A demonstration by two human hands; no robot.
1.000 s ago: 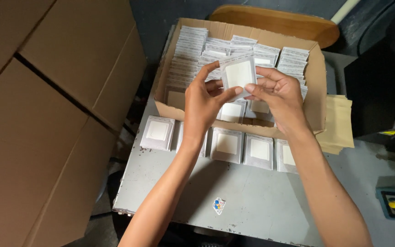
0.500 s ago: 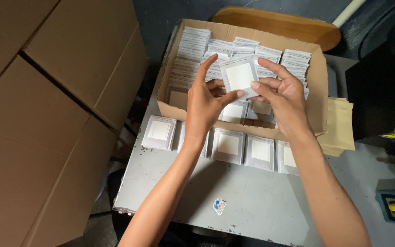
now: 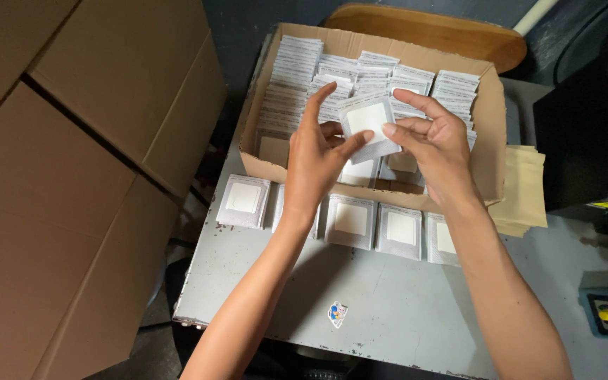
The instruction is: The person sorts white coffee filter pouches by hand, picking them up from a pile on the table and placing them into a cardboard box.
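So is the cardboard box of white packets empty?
No, the open cardboard box is packed with rows of white packets standing on edge.

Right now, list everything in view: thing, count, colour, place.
held sachet: one, white with pale square, pinched between both hands above the box
cardboard box: one, brown, open, at the table's far edge
stacked sachets: too many to count, white, in rows inside the box
laid-out sachets: five visible, white, in a row before the box
table: one, grey metal
sticker: one, small, near the table's front
large cartons: brown, left
envelopes: tan pile, right of the box
wooden board: one, behind the box
left hand: holding the sachet
right hand: holding the sachet
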